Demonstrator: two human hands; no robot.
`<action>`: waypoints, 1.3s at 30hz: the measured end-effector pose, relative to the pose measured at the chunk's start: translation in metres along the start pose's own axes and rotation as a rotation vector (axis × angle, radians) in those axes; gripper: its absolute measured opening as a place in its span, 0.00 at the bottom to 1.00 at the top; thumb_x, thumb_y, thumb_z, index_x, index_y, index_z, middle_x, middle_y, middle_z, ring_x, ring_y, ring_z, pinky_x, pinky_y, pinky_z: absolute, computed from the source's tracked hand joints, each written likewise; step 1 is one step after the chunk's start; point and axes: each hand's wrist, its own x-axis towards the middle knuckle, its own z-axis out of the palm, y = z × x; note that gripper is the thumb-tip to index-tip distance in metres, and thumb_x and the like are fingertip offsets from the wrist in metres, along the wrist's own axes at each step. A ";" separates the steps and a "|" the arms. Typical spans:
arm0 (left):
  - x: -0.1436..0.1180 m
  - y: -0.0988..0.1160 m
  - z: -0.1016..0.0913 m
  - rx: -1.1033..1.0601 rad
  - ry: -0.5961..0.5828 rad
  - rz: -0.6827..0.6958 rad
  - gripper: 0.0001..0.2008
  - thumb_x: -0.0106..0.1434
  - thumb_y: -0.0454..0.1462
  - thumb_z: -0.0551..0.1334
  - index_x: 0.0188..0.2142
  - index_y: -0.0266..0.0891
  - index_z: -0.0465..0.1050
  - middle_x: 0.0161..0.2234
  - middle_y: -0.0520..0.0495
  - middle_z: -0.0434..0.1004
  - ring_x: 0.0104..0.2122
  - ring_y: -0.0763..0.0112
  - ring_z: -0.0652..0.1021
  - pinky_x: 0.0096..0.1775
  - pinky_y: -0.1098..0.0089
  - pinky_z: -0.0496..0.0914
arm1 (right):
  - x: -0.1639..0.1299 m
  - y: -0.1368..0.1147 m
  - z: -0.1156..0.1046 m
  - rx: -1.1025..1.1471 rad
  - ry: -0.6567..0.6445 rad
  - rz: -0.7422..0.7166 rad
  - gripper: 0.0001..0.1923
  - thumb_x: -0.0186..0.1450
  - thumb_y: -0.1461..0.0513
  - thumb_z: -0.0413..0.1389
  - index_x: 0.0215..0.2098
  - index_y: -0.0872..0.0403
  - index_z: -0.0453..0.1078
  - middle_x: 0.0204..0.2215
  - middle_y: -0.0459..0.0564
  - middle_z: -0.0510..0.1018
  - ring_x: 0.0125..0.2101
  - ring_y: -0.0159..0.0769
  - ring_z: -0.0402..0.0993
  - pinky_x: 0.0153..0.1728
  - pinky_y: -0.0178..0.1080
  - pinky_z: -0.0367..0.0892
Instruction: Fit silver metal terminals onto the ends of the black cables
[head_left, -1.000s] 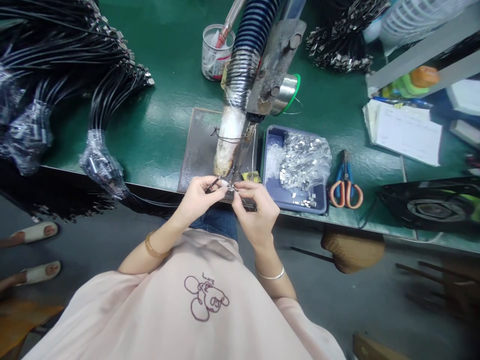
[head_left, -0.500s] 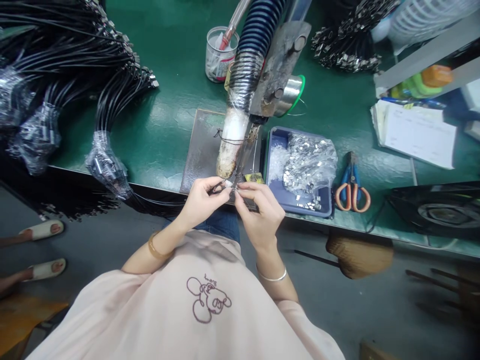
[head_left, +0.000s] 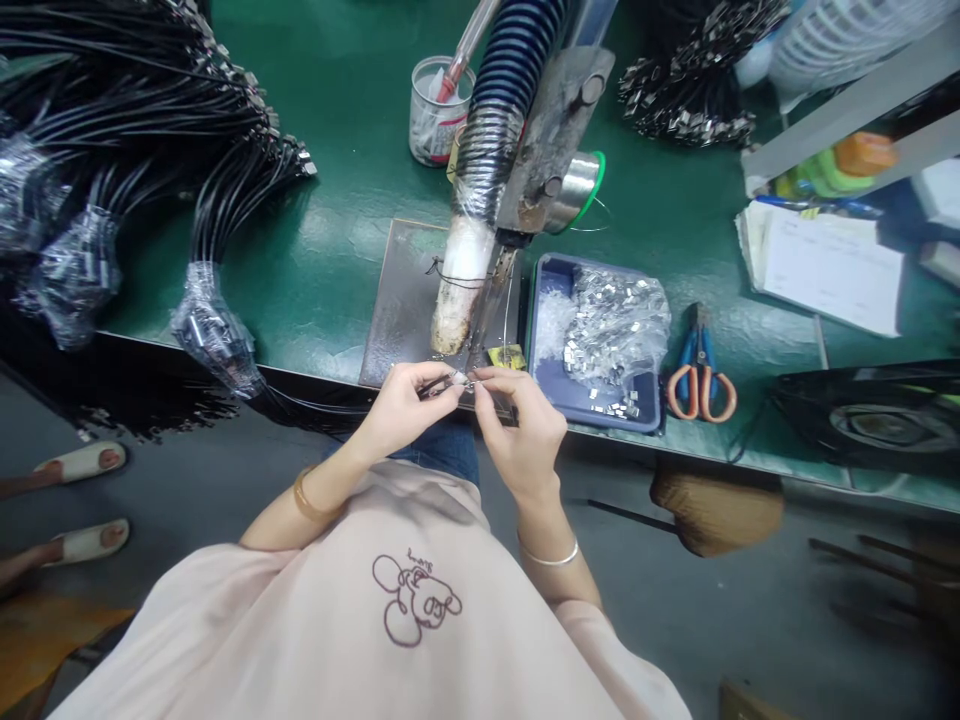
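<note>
Between thumb and fingers my left hand (head_left: pixel 412 405) pinches the end of a black cable (head_left: pixel 433 386) with a small pale connector (head_left: pixel 459 379). Fingertip to fingertip with it, my right hand (head_left: pixel 521 420) is closed in a pinch at that same end; a tiny metal piece seems to be there, too small to make out. Just beyond both hands, the soldering iron (head_left: pixel 491 300) points down toward them. Beside it ends a white-tipped hose (head_left: pixel 459 290), above a dark metal plate (head_left: pixel 401 300). A strand of solder wire (head_left: pixel 507 310) hangs to the right of the iron.
A blue tray (head_left: pixel 540 400) at right holds bagged metal connector shells (head_left: pixel 611 320). Cutters (head_left: pixel 701 370) lie beyond it. Cable bundles (head_left: pixel 225 200) cover the left side. A solder spool (head_left: pixel 570 195), a plastic cup (head_left: pixel 431 120) and papers (head_left: pixel 825 265) stand farther back.
Both hands have drawn slightly back from the iron's tip, still pinching the cable end together. The view has shifted slightly.
</note>
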 end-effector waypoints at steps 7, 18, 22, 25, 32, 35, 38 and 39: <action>-0.014 -0.005 -0.001 0.103 0.087 0.173 0.07 0.61 0.38 0.66 0.32 0.34 0.78 0.27 0.49 0.77 0.23 0.76 0.69 0.27 0.74 0.63 | 0.001 0.000 -0.005 0.286 -0.052 0.346 0.05 0.68 0.62 0.58 0.32 0.51 0.69 0.28 0.43 0.78 0.29 0.31 0.78 0.33 0.33 0.76; -0.012 0.003 -0.012 0.003 -0.162 0.034 0.21 0.66 0.44 0.60 0.20 0.37 0.65 0.19 0.53 0.65 0.23 0.76 0.65 0.30 0.72 0.61 | -0.004 -0.001 -0.003 0.373 -0.101 0.339 0.05 0.68 0.63 0.58 0.33 0.51 0.68 0.27 0.42 0.75 0.26 0.29 0.75 0.27 0.31 0.72; -0.013 0.001 -0.010 -0.040 -0.159 0.018 0.21 0.67 0.45 0.59 0.21 0.37 0.65 0.18 0.55 0.61 0.22 0.76 0.64 0.30 0.71 0.60 | -0.005 -0.001 0.001 0.125 0.006 0.042 0.06 0.68 0.67 0.57 0.33 0.51 0.69 0.29 0.44 0.78 0.30 0.30 0.77 0.32 0.33 0.73; -0.012 0.001 -0.009 -0.098 -0.134 0.018 0.16 0.66 0.45 0.61 0.28 0.36 0.72 0.19 0.56 0.60 0.22 0.76 0.62 0.29 0.71 0.60 | -0.006 -0.004 0.000 0.021 0.086 -0.021 0.06 0.68 0.67 0.58 0.33 0.51 0.71 0.28 0.45 0.80 0.28 0.31 0.77 0.30 0.33 0.72; -0.008 -0.001 -0.007 -0.154 -0.045 0.009 0.14 0.63 0.45 0.64 0.29 0.36 0.72 0.21 0.56 0.62 0.24 0.76 0.63 0.32 0.72 0.63 | -0.015 -0.012 -0.010 0.340 0.250 0.391 0.06 0.71 0.59 0.55 0.45 0.50 0.70 0.22 0.38 0.78 0.13 0.25 0.68 0.17 0.29 0.65; -0.006 0.000 -0.006 -0.171 -0.031 0.015 0.15 0.63 0.46 0.65 0.28 0.36 0.71 0.21 0.56 0.63 0.24 0.76 0.63 0.31 0.72 0.63 | -0.018 -0.011 -0.007 0.263 0.202 0.380 0.03 0.70 0.60 0.57 0.41 0.51 0.69 0.30 0.44 0.83 0.22 0.30 0.79 0.27 0.33 0.76; -0.004 -0.001 -0.004 -0.190 -0.021 0.029 0.15 0.62 0.46 0.65 0.29 0.35 0.73 0.22 0.55 0.65 0.24 0.76 0.65 0.32 0.73 0.65 | -0.017 -0.007 0.000 0.077 0.149 0.189 0.02 0.68 0.64 0.59 0.37 0.51 0.71 0.34 0.47 0.85 0.35 0.35 0.84 0.38 0.38 0.79; -0.003 -0.002 -0.004 -0.190 -0.017 0.031 0.15 0.62 0.46 0.66 0.29 0.35 0.73 0.22 0.54 0.66 0.24 0.76 0.66 0.32 0.73 0.65 | -0.015 -0.006 0.003 0.034 0.137 0.118 0.03 0.68 0.65 0.60 0.36 0.50 0.72 0.35 0.48 0.85 0.37 0.36 0.84 0.40 0.39 0.79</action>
